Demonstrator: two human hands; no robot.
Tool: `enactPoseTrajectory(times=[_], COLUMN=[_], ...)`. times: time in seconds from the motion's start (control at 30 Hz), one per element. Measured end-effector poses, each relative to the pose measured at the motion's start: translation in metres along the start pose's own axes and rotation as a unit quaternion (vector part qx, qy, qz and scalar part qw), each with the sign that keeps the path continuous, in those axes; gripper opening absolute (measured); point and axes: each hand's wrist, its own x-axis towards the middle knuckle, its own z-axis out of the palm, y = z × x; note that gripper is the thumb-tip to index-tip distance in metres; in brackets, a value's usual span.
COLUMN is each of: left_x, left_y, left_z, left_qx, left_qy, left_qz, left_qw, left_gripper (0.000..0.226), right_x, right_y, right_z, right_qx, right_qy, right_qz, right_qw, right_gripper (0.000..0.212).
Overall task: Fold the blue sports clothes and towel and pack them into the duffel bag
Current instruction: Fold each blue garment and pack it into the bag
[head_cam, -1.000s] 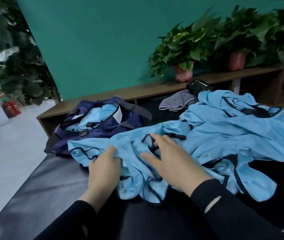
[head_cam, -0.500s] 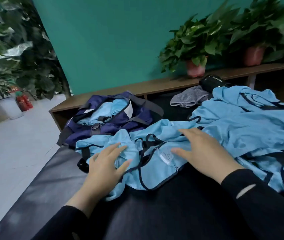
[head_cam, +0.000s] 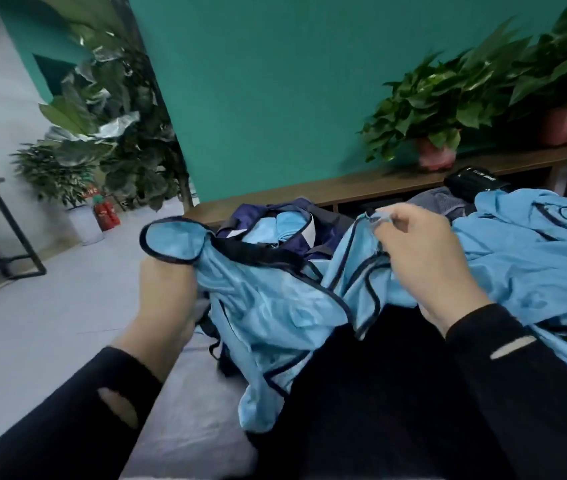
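A light blue sports garment with dark trim point(head_cam: 275, 306) hangs lifted above the black bench point(head_cam: 361, 393). My left hand point(head_cam: 166, 292) grips its left end, where a rounded flap sticks up. My right hand point(head_cam: 424, 258) pinches the garment's upper edge between thumb and fingers. Behind the garment lies the navy duffel bag point(head_cam: 295, 223), open, with light blue fabric inside. More light blue clothes point(head_cam: 534, 258) lie heaped on the bench at the right.
A grey towel point(head_cam: 444, 202) and a black pouch point(head_cam: 472, 180) lie beyond the heap. A wooden shelf point(head_cam: 361, 185) with potted plants point(head_cam: 434, 109) runs along the green wall. To the left is open floor with a metal table frame point(head_cam: 1, 233) and red extinguishers point(head_cam: 105, 213).
Both hands went from lying flat on the garment to gripping it and lifting it off the bench. The view has swung to the left.
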Motion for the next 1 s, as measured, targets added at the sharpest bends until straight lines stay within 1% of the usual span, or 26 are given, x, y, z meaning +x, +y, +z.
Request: enactPoseTrajectory(times=[0.03,0.07,0.1,0.13,0.17,0.2,0.23,0.27,0.3,0.33,0.37,0.4,0.43,0.47,0.5,0.53,0.57,0.6,0.63,0.7,0.73,0.77,0.83,0.9,0.97,1.0], left_x=[0.015,0.028,0.036,0.042,0.044,0.041,0.028,0.014,-0.006,-0.021,-0.037,-0.047,-0.056,-0.058,-0.058,-0.057,-0.054,-0.052,-0.050,-0.046,-0.043,-0.039,-0.030,-0.024,-0.018,-0.016], left_y=[0.010,0.015,0.017,0.014,0.009,0.002,-0.001,-0.005,-0.008,-0.017,-0.025,-0.036,-0.047,-0.057,-0.066,-0.074,-0.078,-0.081,-0.080,-0.067,-0.054,-0.039,-0.011,0.015,0.028,0.030], left_z=[-0.002,-0.005,-0.008,-0.010,-0.014,-0.017,-0.016,-0.012,-0.005,0.002,0.012,0.021,0.031,0.038,0.044,0.046,0.046,0.046,0.044,0.046,0.050,0.056,0.066,0.074,0.077,0.077], left_qx=[0.023,0.087,0.169,0.254,0.348,0.423,0.458,0.442,0.410,0.396,0.418,0.463,0.523,0.579,0.623,0.649,0.662,0.660,0.644,0.552,0.498,0.462,0.427,0.380,0.290,0.236], left_qy=[-0.017,-0.050,-0.081,-0.110,-0.108,-0.079,-0.040,-0.024,-0.048,-0.098,-0.170,-0.251,-0.317,-0.360,-0.379,-0.378,-0.358,-0.330,-0.304,-0.263,-0.241,-0.220,-0.194,-0.192,-0.190,-0.188], left_qz=[-0.032,-0.061,-0.086,-0.102,-0.093,-0.044,0.020,0.090,0.139,0.179,0.206,0.225,0.231,0.236,0.238,0.242,0.253,0.266,0.260,0.199,0.176,0.174,0.221,0.230,0.188,0.148], left_qw=[0.999,0.993,0.978,0.955,0.927,0.901,0.888,0.892,0.900,0.895,0.868,0.820,0.757,0.692,0.642,0.614,0.608,0.620,0.652,0.766,0.814,0.841,0.855,0.875,0.919,0.942], left_gripper=[0.015,0.011,0.011,0.017,0.027,0.038,0.043,0.042,0.035,0.029,0.028,0.037,0.050,0.061,0.066,0.060,0.046,0.030,0.024,0.030,0.031,0.032,0.037,0.041,0.042,0.043], right_x=[0.002,0.002,0.000,-0.004,-0.009,-0.015,-0.020,-0.023,-0.024,-0.024,-0.022,-0.022,-0.023,-0.026,-0.031,-0.036,-0.041,-0.045,-0.046,-0.039,-0.035,-0.029,-0.020,-0.016,-0.015,-0.015], right_y=[-0.003,-0.002,0.004,0.012,0.020,0.029,0.037,0.043,0.048,0.049,0.051,0.053,0.055,0.058,0.060,0.066,0.070,0.074,0.075,0.071,0.066,0.060,0.046,0.037,0.037,0.038], right_z=[0.002,0.004,0.006,0.008,0.010,0.010,0.011,0.009,0.007,0.005,0.002,0.000,-0.001,0.000,0.003,0.007,0.012,0.016,0.018,0.017,0.014,0.012,0.009,0.010,0.013,0.014], right_qx=[0.007,0.009,0.011,0.012,0.009,-0.011,-0.042,-0.076,-0.100,-0.122,-0.147,-0.170,-0.203,-0.237,-0.271,-0.299,-0.316,-0.320,-0.314,-0.252,-0.204,-0.160,-0.081,-0.012,0.058,0.084], right_qy=[0.019,0.022,0.012,-0.018,-0.067,-0.123,-0.167,-0.194,-0.207,-0.216,-0.233,-0.264,-0.300,-0.332,-0.350,-0.353,-0.340,-0.313,-0.282,-0.206,-0.157,-0.105,-0.011,0.035,0.060,0.064], right_qz=[-0.005,-0.001,0.011,0.034,0.068,0.107,0.137,0.152,0.155,0.153,0.150,0.146,0.139,0.123,0.104,0.084,0.068,0.059,0.062,0.068,0.062,0.046,0.005,0.001,0.042,0.074], right_qw=[1.000,1.000,1.000,0.999,0.995,0.987,0.976,0.966,0.961,0.957,0.949,0.938,0.922,0.905,0.891,0.883,0.883,0.892,0.904,0.943,0.964,0.981,0.997,0.999,0.996,0.992], right_gripper=[0.028,0.030,0.028,0.025,0.023,0.030,0.043,0.055,0.062,0.068,0.075,0.079,0.074,0.057,0.041,0.032,0.024,0.016,0.014,0.009,0.008,0.012,0.018,0.022,0.023,0.023])
